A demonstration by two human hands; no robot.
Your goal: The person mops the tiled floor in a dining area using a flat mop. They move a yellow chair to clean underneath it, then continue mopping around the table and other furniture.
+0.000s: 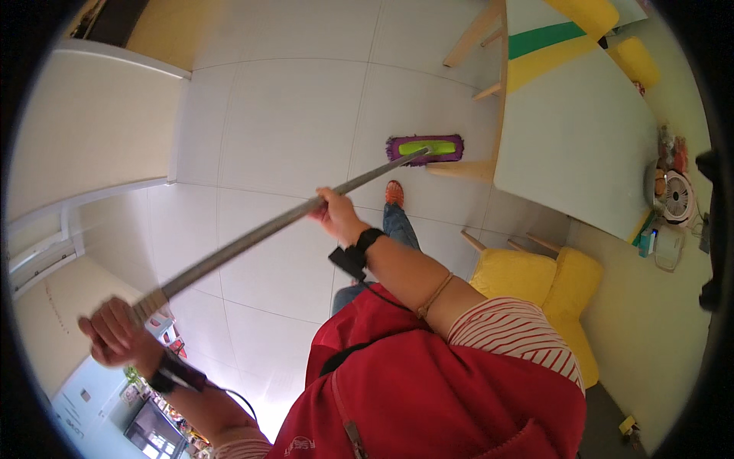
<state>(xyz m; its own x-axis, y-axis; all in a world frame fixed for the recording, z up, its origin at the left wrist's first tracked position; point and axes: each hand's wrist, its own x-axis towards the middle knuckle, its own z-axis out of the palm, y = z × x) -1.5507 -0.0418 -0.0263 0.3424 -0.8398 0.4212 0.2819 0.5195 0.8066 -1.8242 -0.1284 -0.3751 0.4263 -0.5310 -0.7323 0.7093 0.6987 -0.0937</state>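
Note:
A flat mop (252,239) with a long grey metal handle slants across the view from lower left to upper right. My left hand (116,334) is wrapped round the top end of the handle, at a tan grip section. Farther down the shaft, my right hand (336,215) is closed on it. The mop head (430,148), a lime green plate on a purple fringed pad, lies flat on the floor beside a wooden table leg (462,170). Dark straps with small devices circle both wrists.
Pale floor tiles (283,122) spread ahead. On the right stands a table (573,130) with a green and yellow stripe, holding a small fan (677,196). A yellow chair (512,277) is at my right. A cream wall (99,126) borders the left. My sandalled foot (394,193) is near the mop head.

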